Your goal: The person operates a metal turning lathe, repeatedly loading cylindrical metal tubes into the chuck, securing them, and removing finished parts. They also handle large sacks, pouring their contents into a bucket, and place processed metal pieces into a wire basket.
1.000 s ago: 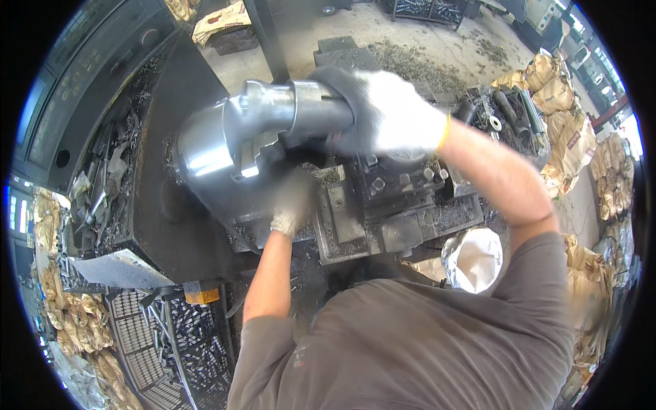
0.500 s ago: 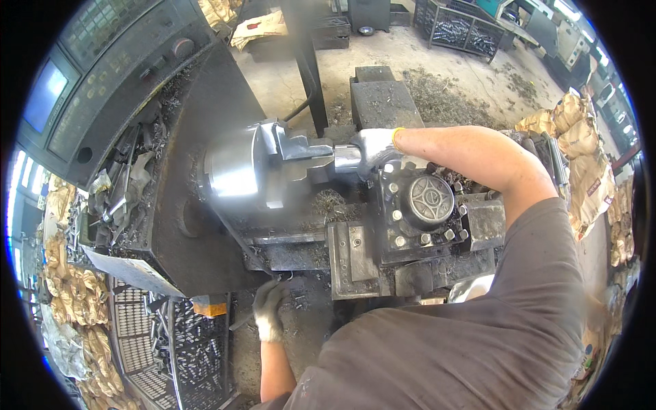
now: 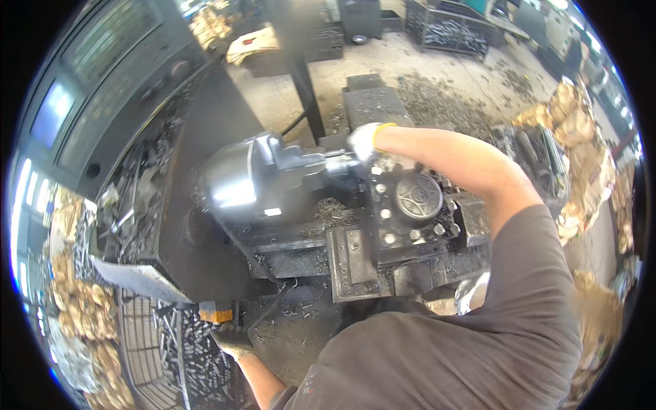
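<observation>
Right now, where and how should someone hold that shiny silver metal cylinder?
Probably wrap fingers around the right end of the shiny silver metal cylinder, coming from the right: it looks round and sticks out sideways, while the wide steel chuck blocks its left. The white-gloved right hand is there.

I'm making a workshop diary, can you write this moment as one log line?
right hand: at shiny cylinder | left hand: near orange block | chuck: left of cylinder | grips: unclear

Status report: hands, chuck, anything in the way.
Right hand at shiny cylinder by chuck, grip unclear. Left hand low, near orange block. Tool post close to right hand.
</observation>
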